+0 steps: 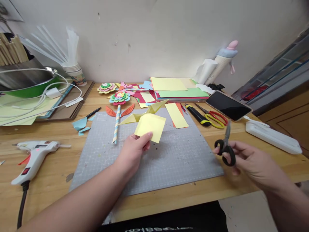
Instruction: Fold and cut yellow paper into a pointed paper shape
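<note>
My left hand pinches a small yellow paper square by its lower edge, above the grey cutting mat. Off the mat's right edge, my right hand holds black-handled scissors, with the blades pointing up and fingers at the loops. Behind the square lie folded yellow paper pieces. A paper flower with a striped stem and orange pleated leaves rests on the mat to the left. Yellow and orange strips lie at the mat's far right.
At left is a white glue gun with a black cord. Blue scraps lie beside the mat. A box cutter, red-and-yellow scissors and a phone sit at right. Coloured paper sheets are stacked by the wall.
</note>
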Demonstrator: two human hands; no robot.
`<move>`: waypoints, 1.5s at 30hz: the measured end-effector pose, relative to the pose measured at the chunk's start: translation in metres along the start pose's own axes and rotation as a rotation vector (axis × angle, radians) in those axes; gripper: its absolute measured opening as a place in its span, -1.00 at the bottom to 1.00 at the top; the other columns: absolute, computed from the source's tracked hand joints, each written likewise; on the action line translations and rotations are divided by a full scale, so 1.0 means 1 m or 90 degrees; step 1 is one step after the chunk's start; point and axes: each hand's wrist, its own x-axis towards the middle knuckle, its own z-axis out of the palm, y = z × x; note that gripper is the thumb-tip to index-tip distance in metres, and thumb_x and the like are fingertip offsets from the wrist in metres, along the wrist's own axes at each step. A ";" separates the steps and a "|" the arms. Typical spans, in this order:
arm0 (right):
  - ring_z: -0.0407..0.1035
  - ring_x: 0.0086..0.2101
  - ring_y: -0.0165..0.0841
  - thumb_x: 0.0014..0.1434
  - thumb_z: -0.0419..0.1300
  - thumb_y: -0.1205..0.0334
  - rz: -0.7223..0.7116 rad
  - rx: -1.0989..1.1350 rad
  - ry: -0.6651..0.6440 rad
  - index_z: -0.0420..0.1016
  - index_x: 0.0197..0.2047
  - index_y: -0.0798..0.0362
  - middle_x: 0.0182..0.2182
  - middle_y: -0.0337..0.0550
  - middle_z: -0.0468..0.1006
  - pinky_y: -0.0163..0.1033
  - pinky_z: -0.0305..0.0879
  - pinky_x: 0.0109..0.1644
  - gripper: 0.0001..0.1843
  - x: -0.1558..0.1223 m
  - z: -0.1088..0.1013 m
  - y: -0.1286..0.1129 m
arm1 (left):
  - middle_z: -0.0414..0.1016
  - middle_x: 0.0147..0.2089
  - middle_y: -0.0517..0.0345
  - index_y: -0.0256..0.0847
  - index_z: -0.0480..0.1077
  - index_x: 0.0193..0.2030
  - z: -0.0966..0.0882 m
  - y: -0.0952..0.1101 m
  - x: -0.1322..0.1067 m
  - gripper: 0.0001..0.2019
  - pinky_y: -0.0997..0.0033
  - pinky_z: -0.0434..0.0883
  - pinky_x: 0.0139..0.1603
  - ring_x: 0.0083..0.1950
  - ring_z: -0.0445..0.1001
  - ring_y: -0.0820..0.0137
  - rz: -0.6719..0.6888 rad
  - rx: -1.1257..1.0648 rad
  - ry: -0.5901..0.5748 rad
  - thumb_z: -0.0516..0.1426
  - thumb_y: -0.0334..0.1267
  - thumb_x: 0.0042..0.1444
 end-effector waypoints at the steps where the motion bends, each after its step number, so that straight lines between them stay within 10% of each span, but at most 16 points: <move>1: 0.09 -0.70 -0.59 0.02 0.34 -0.08 0.004 0.113 -0.066 0.49 -0.31 -0.03 -0.28 -0.06 0.54 -0.27 -0.07 -0.66 -0.68 -0.004 0.013 -0.009 | 0.19 -0.66 0.26 -0.20 0.22 -0.66 -0.001 0.004 0.001 -0.61 0.44 0.11 -0.47 -0.55 0.12 0.52 0.007 -0.006 0.002 0.22 -0.07 0.02; 6: -0.06 -0.73 -0.69 -0.05 0.41 -0.16 0.024 0.421 -0.395 0.41 -0.26 -0.02 -0.44 -0.39 0.37 -0.40 -0.10 -0.67 -0.53 0.004 0.081 -0.050 | 0.20 -0.65 0.28 -0.21 0.25 -0.61 -0.011 0.030 0.015 -0.69 0.46 0.07 -0.52 -0.57 0.10 0.54 0.064 -0.028 0.043 0.25 -0.14 -0.04; 15: 0.22 -0.70 -0.63 0.20 0.03 -0.36 0.012 0.240 -0.585 0.25 -0.06 0.00 -0.19 -0.17 0.45 -0.43 -0.04 -0.72 -0.42 0.017 0.154 -0.063 | 0.18 -0.66 0.34 -0.20 0.25 -0.61 -0.018 0.031 0.034 -0.68 0.46 0.09 -0.51 -0.57 0.12 0.54 0.127 0.004 0.131 0.24 -0.08 -0.05; 45: 0.05 -0.55 -0.53 0.08 0.23 -0.32 0.020 0.261 -0.634 0.25 -0.12 0.01 -0.34 -0.25 0.34 -0.31 -0.04 -0.53 -0.41 0.009 0.143 -0.058 | 0.22 -0.64 0.24 -0.15 0.21 -0.75 -0.008 0.030 0.007 -0.60 0.49 0.21 -0.55 -0.53 0.22 0.45 0.066 0.111 0.157 0.23 -0.06 -0.06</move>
